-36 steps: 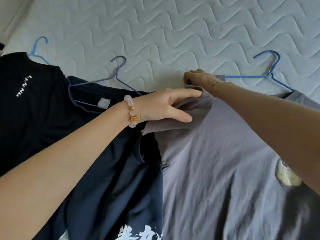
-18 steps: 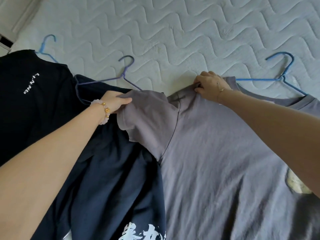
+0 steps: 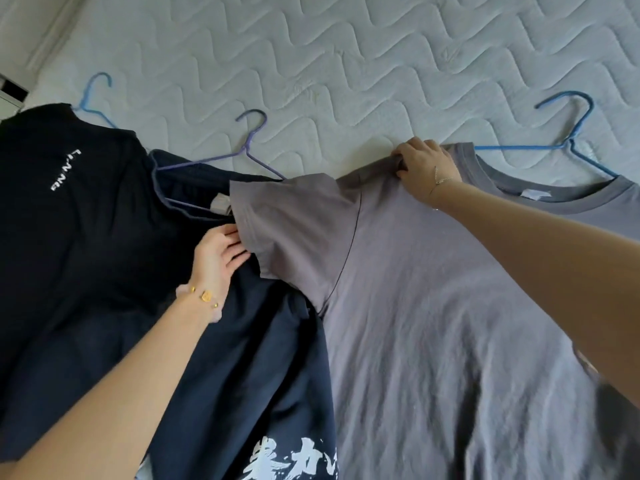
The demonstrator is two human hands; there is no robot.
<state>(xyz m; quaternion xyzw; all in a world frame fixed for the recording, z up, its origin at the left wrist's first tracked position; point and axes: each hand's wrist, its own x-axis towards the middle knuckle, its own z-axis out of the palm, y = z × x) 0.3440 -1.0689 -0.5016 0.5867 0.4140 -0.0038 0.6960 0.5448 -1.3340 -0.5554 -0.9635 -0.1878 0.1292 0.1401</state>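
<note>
White Chinese characters mark the navy shirt nearest. The left hand, fingers loose, touches the sleeve hem of the grey T-shirt, which lies flat on the mattress. The right hand pinches its shoulder. The black shirt seems to read LI-NING.

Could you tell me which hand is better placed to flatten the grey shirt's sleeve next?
Probably the left hand: its fingers touch the sleeve hem, while the right hand grips the grey shirt at the shoulder.
</note>
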